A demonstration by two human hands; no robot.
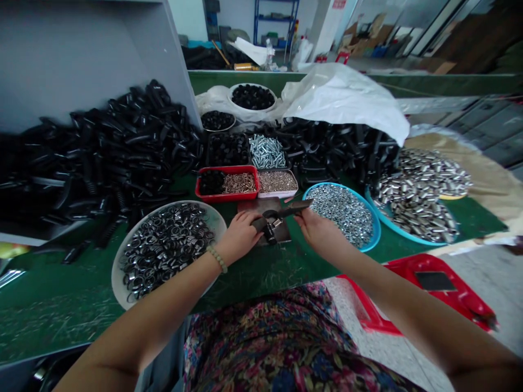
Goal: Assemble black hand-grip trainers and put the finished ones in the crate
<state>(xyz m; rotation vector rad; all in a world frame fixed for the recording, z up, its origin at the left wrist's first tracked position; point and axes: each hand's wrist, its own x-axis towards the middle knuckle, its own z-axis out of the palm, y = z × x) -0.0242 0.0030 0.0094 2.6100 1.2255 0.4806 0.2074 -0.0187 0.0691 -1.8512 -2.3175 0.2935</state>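
Note:
My left hand (pixel 241 231), with a beaded bracelet at the wrist, is closed on a black plastic part (pixel 268 233). A short shiny metal cylinder (pixel 277 222) shows on that part. From the other side, my right hand (pixel 314 227) is closed round a dark, flat, elongated piece (pixel 297 208) that reaches towards the black part. Whether the two pieces are joined I cannot tell. Both are over a dark metal plate (pixel 283 235) on the green table. My fingers partly hide what they hold.
A white basin (pixel 119 272) of metal rings stands left; blue trays of small nuts (pixel 341 212) and metal sleeves (pixel 429 218) stand right. Behind are a red tray (pixel 226 198) of pins, a box of screws (pixel 267 152) and heaped black parts (pixel 134 147). A red stool (pixel 392 321) is below right.

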